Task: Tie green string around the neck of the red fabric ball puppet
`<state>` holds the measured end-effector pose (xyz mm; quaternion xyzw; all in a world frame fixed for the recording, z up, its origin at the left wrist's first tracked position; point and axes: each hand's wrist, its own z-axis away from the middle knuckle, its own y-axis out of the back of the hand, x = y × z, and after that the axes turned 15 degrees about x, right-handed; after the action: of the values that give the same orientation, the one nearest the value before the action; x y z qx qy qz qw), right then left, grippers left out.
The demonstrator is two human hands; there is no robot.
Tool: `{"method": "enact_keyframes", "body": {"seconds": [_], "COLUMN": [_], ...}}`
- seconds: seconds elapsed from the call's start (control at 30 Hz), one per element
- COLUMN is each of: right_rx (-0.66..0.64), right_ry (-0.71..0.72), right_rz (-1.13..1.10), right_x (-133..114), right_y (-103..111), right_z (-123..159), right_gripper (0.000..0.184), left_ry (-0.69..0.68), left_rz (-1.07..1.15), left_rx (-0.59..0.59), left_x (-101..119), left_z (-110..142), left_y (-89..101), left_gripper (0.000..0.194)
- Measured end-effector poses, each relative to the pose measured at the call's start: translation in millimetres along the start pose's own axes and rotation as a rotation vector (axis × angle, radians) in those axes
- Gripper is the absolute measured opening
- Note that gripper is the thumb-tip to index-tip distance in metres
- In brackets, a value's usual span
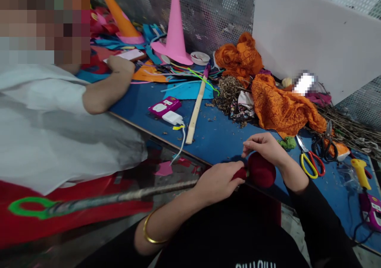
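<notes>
My left hand [218,182] is wrapped round a long stick [127,195] near the dark red cloth at its end. Beyond my fingers, the cloth swells into a round dark red ball [262,170] by the table edge. At the stick's far end, on the left, is a bright green loop [28,207]. My right hand [263,149] is just above the ball, thumb and fingertips pressed together; whatever may be between them is too small to see. Near my right wrist lie a bundle of green yarn [287,142] and scissors with red and yellow handles [309,165].
A person in a white shirt [59,113] sits at the left, one hand by a phone [129,55]. The blue table [214,141] bears a pale wooden stick [197,109], a purple power strip [165,105], orange cloth [282,105], black scissors [327,145] and a yellow glue gun [360,173].
</notes>
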<state>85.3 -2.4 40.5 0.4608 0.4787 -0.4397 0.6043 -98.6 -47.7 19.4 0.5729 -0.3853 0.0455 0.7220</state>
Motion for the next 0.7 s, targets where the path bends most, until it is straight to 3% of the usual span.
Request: {"method": "enact_keyframes", "body": {"seconds": [0.13, 0.27, 0.37, 0.53, 0.7], "right_rx": [-0.111, -0.157, -0.180, -0.230, -0.119], "right_ry": [-0.261, -0.411, -0.440, -0.478, -0.399], "right_rz": [-0.117, -0.199, -0.213, -0.278, -0.268], "right_x": [22, 44, 54, 57, 66], "right_y": [7, 13, 16, 14, 14], "right_z": [-12, -15, -15, -11, -4], "right_gripper": [0.037, 0.038, 0.031, 0.025, 0.023], "left_ry": [-0.119, -0.082, -0.082, -0.119, 0.022], "left_rz": [-0.033, -0.021, 0.048, 0.109, 0.351], "left_rx": [-0.046, -0.056, -0.048, -0.049, 0.026], "left_x": [-2, -5, -7, -10, -11], "left_z": [4, 6, 7, 5, 2], "left_y": [2.2, 2.0, 1.2, -2.1, -0.8], "left_gripper": [0.028, 0.047, 0.055, 0.035, 0.029]}}
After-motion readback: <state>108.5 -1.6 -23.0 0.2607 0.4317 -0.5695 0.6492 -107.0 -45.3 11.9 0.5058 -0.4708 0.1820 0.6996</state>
